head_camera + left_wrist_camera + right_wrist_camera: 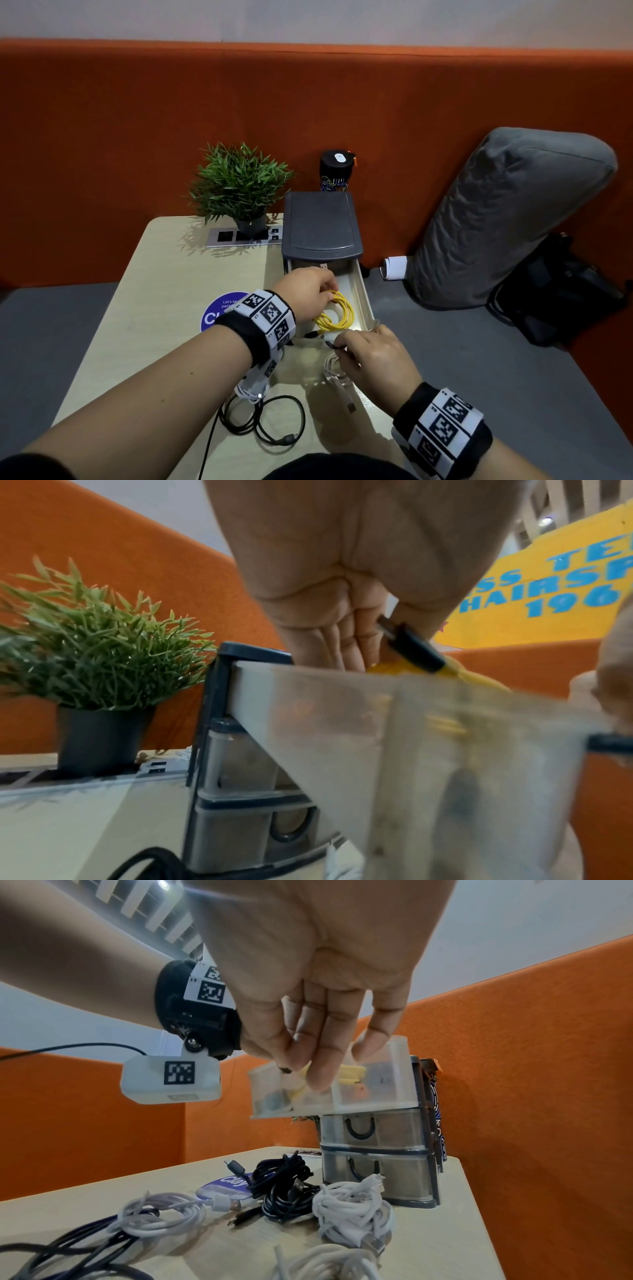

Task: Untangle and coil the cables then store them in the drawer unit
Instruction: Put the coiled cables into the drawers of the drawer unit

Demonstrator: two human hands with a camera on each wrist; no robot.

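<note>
The grey drawer unit point(322, 226) stands at the table's far right, its translucent top drawer point(363, 301) pulled out. A coiled yellow cable point(335, 313) lies inside it. My left hand point(327, 286) reaches into the drawer and, in the left wrist view, pinches the yellow cable's black plug point(413, 649) between thumb and fingers point(342, 645). My right hand point(342, 346) is at the drawer's front and pinches its dark handle point(286, 1070). Several loose cables lie on the table: a white bundle point(352, 1213), a black bundle point(284, 1185) and a white coil point(161, 1215).
A potted plant point(239, 185) and a socket panel point(245, 236) sit left of the unit, with a black patterned cup point(337, 171) behind it. A purple sticker point(219, 311) lies under my left wrist. On the seat to the right are a grey cushion point(507, 219) and a black bag point(555, 291).
</note>
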